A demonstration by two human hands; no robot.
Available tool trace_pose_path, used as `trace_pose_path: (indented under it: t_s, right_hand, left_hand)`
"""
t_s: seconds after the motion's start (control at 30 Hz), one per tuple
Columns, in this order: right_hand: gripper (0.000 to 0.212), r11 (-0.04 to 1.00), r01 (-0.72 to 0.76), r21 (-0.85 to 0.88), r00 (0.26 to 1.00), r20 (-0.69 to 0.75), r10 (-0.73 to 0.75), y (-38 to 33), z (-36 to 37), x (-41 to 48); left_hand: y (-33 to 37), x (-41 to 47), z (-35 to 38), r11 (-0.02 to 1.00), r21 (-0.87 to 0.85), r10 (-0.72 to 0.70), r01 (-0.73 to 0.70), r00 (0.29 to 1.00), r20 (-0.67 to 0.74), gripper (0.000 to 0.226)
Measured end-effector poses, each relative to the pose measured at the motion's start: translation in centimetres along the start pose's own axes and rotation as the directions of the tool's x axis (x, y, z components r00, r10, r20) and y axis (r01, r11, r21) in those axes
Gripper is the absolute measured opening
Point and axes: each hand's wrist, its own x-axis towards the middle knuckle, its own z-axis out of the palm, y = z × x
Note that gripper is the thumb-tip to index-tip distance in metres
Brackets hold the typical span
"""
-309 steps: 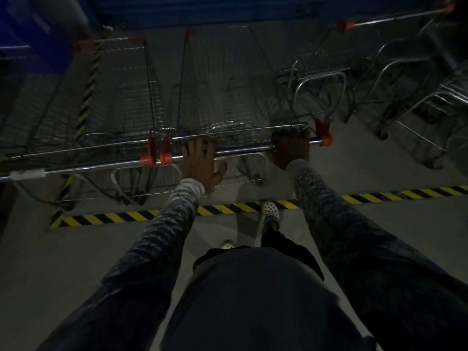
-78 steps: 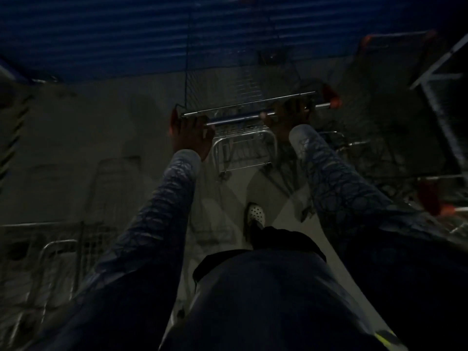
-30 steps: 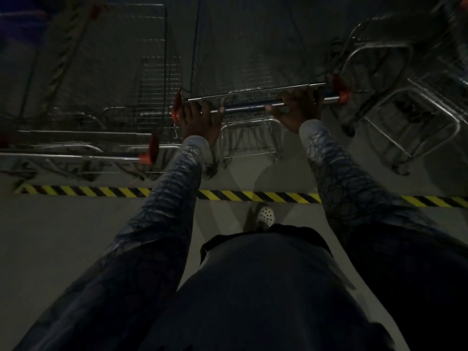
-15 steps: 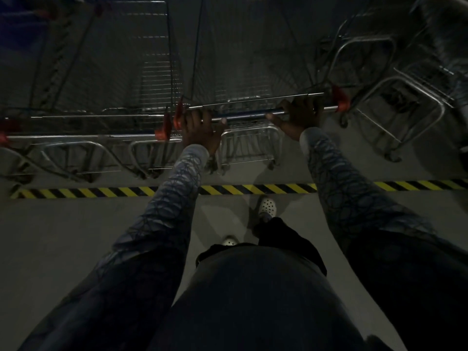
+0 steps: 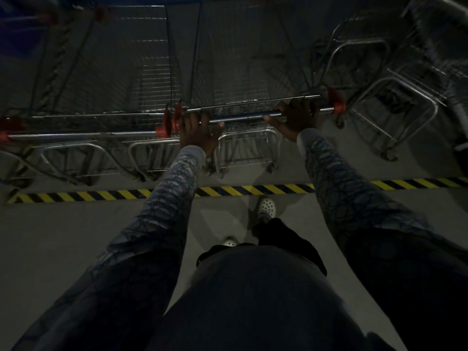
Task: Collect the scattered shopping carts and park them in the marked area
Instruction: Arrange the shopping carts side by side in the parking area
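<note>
A wire shopping cart stands straight ahead of me, past the yellow-black floor stripe. Its blue handle bar has red end caps. My left hand grips the bar near its left end, fingers curled over it. My right hand grips the bar near its right end. Just to the left stands a parked cart, whose handle lies almost level with mine, the red caps nearly touching.
More carts stand at an angle on the right, close to my cart's right side. A blue wall closes the back. My white shoes stand on grey floor on the near side of the stripe.
Over the last second the cart rolled forward across the stripe and drew level with the parked cart on the left. Both hands stayed on the handle.
</note>
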Motion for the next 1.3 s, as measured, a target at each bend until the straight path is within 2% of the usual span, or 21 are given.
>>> trace_pose_path:
  t_s: [0.2, 0.3, 0.4, 0.6, 0.77, 0.87, 1.1, 1.3]
  right_hand:
    - [0.080, 1.000, 0.014, -0.021, 1.000, -0.009, -0.014, -0.1, -0.2, -0.3]
    - [0.073, 1.000, 0.011, -0.027, 1.000, 0.003, -0.011, -0.2, -0.3, -0.4]
    - [0.069, 1.000, 0.005, -0.030, 1.000, -0.006, -0.005, -0.5, -0.6, -0.7]
    - [0.080, 1.000, -0.007, -0.009, 1.000, -0.003, 0.007, -0.6, -0.5, -0.9]
    - [0.065, 1.000, -0.010, -0.009, 1.000, -0.017, 0.009, -0.7, -0.3, -1.0]
    - [0.070, 1.000, -0.014, -0.008, 1.000, -0.004, 0.014, -0.8, -0.4, -1.2]
    - [0.082, 1.000, -0.026, -0.006, 0.999, -0.044, 0.026, -1.0, -0.7, -1.8]
    - [0.085, 1.000, -0.019, -0.005, 0.999, -0.038, 0.019, -1.0, -0.7, -1.8]
  left_hand:
    - [-0.4, 0.1, 0.2, 1.000, 0.017, 0.020, -0.020, 1.000, -0.002, 0.073]
    - [-0.3, 0.2, 0.2, 1.000, 0.028, 0.013, -0.014, 0.999, 0.032, 0.077]
    - [-0.1, 0.1, -0.1, 0.999, 0.045, -0.007, 0.005, 0.998, 0.058, 0.072]
    - [-0.4, -0.1, -0.4, 0.996, 0.084, 0.005, -0.013, 0.995, 0.096, 0.073]
    - [-0.5, -0.3, -0.5, 0.997, 0.076, 0.022, -0.030, 0.994, 0.105, 0.073]
    - [-0.5, -0.5, -0.6, 0.997, 0.068, 0.032, -0.038, 0.996, 0.084, 0.072]
    - [-0.5, -0.6, -1.5, 0.964, 0.191, 0.151, -0.184, 0.973, 0.174, 0.083]
    - [1.5, -1.2, -2.0, 0.932, 0.178, 0.299, -0.317, 0.947, 0.120, 0.072]
